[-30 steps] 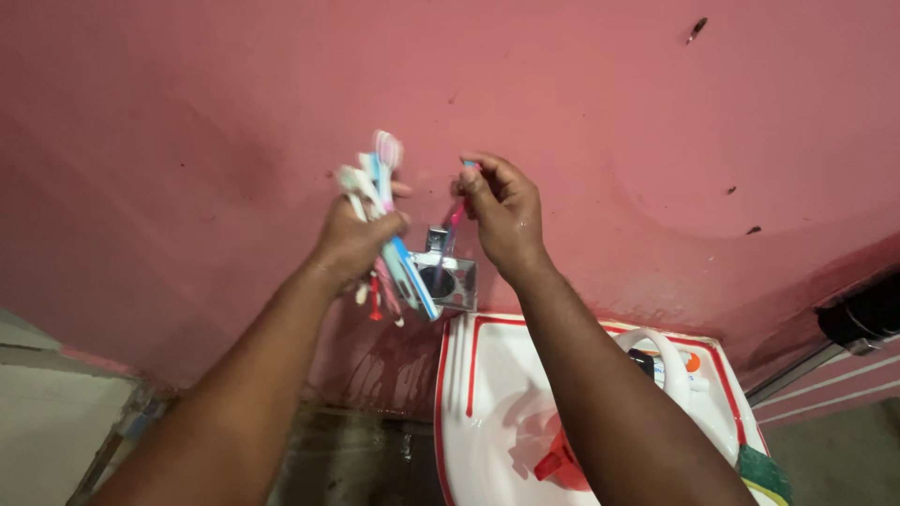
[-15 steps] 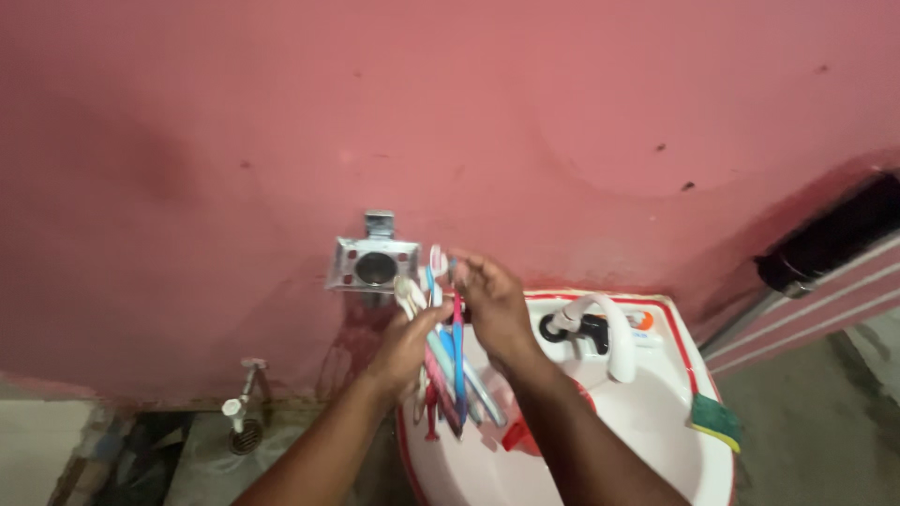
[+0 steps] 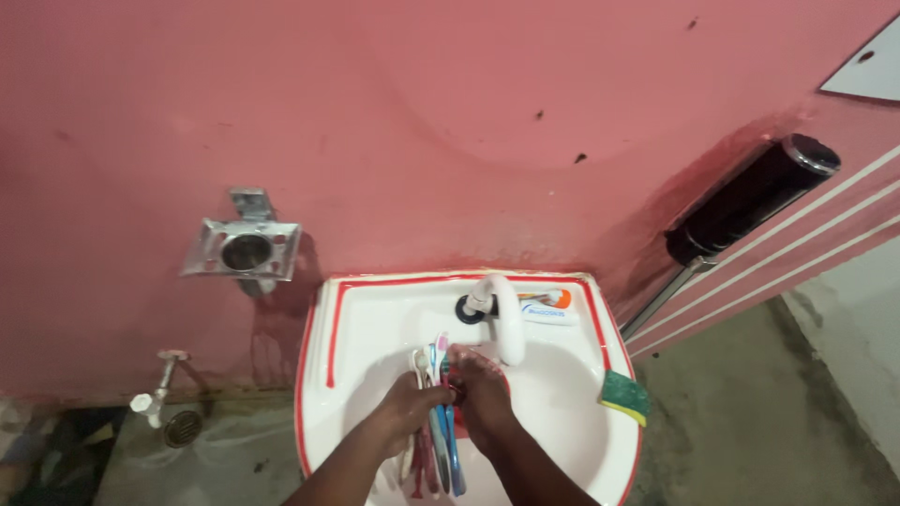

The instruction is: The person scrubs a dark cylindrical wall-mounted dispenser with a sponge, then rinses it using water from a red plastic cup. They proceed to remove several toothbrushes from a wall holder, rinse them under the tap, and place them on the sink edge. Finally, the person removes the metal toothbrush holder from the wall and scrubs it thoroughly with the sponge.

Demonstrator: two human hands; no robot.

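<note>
Pink wall, white basin (image 3: 356, 309): left hand (image 3: 408, 408) has carried the gripped toothbrush bundle (image 3: 439, 426) down from the now-empty wall holder (image 3: 246, 250); right hand (image 3: 483, 398) pinches one beneath the tap (image 3: 502, 314)

Both forearms reaching forward from the near edge, converging toward the middle of the view. Left hand (image 3: 412, 405) curled in a fist-like grasp, knuckles up, fingers wrapped tight, wrist roughly in line with the forearm running back to the near left. Right hand (image 3: 483, 389) just to the right and touching the left, back of the hand upward, fingers bent down and drawn together at the tips, forearm angling back to the near right.
</note>
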